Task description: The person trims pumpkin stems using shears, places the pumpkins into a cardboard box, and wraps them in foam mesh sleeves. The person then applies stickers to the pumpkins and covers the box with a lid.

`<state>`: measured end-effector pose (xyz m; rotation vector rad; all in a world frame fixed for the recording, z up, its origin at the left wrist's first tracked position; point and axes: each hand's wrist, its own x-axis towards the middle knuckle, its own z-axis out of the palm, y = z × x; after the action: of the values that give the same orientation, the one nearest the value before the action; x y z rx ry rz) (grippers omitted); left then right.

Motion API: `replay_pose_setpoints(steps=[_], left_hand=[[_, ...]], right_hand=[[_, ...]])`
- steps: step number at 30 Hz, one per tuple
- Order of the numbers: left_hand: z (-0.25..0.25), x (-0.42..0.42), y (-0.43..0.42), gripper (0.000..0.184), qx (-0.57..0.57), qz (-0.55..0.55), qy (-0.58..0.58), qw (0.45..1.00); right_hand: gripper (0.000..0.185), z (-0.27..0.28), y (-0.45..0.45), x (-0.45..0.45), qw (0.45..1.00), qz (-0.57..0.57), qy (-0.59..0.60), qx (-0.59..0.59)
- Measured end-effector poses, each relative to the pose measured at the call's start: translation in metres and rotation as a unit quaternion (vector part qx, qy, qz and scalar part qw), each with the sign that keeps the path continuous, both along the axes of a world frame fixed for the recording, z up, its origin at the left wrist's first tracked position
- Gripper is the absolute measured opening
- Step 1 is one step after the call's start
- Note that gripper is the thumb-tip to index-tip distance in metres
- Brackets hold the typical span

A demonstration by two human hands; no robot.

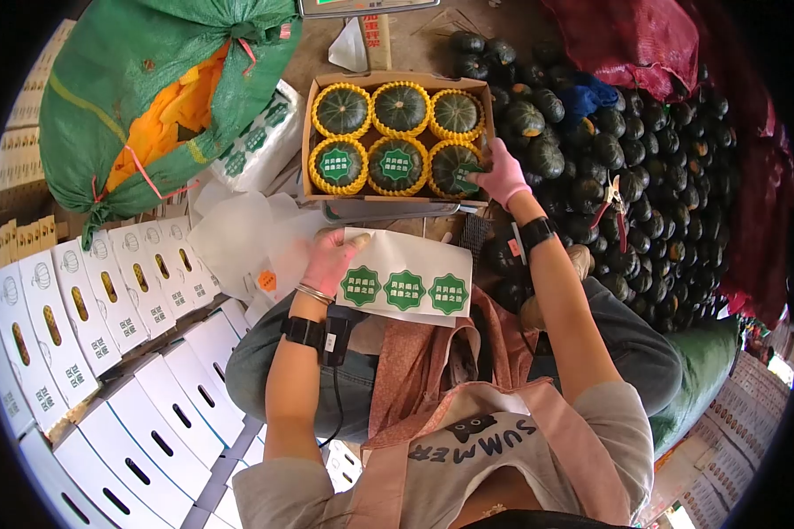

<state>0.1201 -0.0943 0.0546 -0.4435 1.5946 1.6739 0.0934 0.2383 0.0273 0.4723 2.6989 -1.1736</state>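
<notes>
A cardboard box (pixel 307 132) in front of me holds several dark green pumpkins, each in a yellow foam net. Green labels with white lettering sit on the near-left pumpkin (pixel 337 163) and the near-middle pumpkin (pixel 406 181). My right hand (pixel 503 176), in a pink glove, pinches a green label (pixel 468 176) against the near-right pumpkin (pixel 445 159); whether it is stuck down is unclear. Below the box, my left hand (pixel 326 262), also pink-gloved, grips the left edge of a white label sheet (pixel 415 245). Three green labels show along the sheet's lower part.
A heap of loose pumpkins (pixel 644 167) covers the floor at right, with red-handled pruners (pixel 610 212) on it. A green sack (pixel 150 53) of yellow foam nets stands upper left. White cartons (pixel 141 441) line the left. A scale (pixel 388 210) shows under the box.
</notes>
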Motion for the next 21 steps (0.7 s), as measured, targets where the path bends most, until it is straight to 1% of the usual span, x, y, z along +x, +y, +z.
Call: replay_pose_setpoints(steps=[1,4,6,8,9,10,11,12,13,16,17,18,19,20,21], left_hand=[[0.003,-0.001,0.002,0.022,0.004,0.003,-0.003,1.0],[0.015,-0.001,0.007,0.018,-0.005,0.014,0.009,1.0],[0.014,-0.001,0.006,0.019,-0.01,0.004,0.005,1.0],[0.013,-0.001,0.006,0.018,0.0,0.0,0.0,1.0],[0.014,0.0,0.006,0.018,0.013,0.001,-0.002,1.0],[0.014,-0.002,0.006,0.018,0.027,0.001,-0.002,1.0],[0.011,-0.004,0.005,0.019,0.018,-0.01,0.017,1.0],[0.006,-0.004,0.003,0.02,0.008,-0.019,0.036,0.999],[0.008,-0.003,0.003,0.02,-0.004,-0.029,0.051,0.998],[0.017,-0.001,0.004,0.018,0.031,0.021,0.033,0.999],[0.017,-0.003,0.003,0.018,0.033,0.023,0.043,0.998],[0.017,-0.004,0.001,0.018,0.034,0.027,0.052,0.998],[0.017,-0.004,0.0,0.018,0.036,0.03,0.06,0.997],[0.014,-0.005,-0.002,0.018,0.02,0.033,0.069,0.997],[0.01,-0.008,-0.002,0.018,0.005,0.034,0.08,0.996]], right_hand=[[0.053,0.0,-0.006,-0.005,1.0,0.004,0.002,0.005],[0.055,0.002,-0.017,-0.015,0.997,-0.003,-0.067,0.034],[0.057,-0.003,-0.024,-0.017,0.992,-0.014,-0.064,0.107],[0.057,0.023,-0.037,-0.021,0.976,-0.025,-0.077,0.202],[0.046,0.028,-0.037,-0.018,0.975,-0.025,-0.059,0.211],[0.041,0.015,-0.03,-0.012,0.971,0.067,0.017,0.229],[0.036,-0.009,-0.018,-0.005,0.952,0.158,0.094,0.246],[0.032,-0.022,-0.012,-0.002,0.917,0.249,0.171,0.26],[0.025,-0.016,-0.015,0.005,0.924,0.232,0.147,0.266],[0.027,0.001,-0.008,0.022,0.938,0.096,0.183,0.278],[0.03,0.016,-0.011,0.03,0.975,0.038,0.142,0.165],[0.044,0.018,-0.007,0.04,0.985,0.029,0.167,0.037],[0.054,0.021,-0.002,0.055,0.981,0.042,0.099,-0.163],[0.062,0.032,-0.006,0.069,0.957,0.075,0.057,-0.276],[0.072,0.043,-0.01,0.083,0.92,0.096,0.004,-0.379]])
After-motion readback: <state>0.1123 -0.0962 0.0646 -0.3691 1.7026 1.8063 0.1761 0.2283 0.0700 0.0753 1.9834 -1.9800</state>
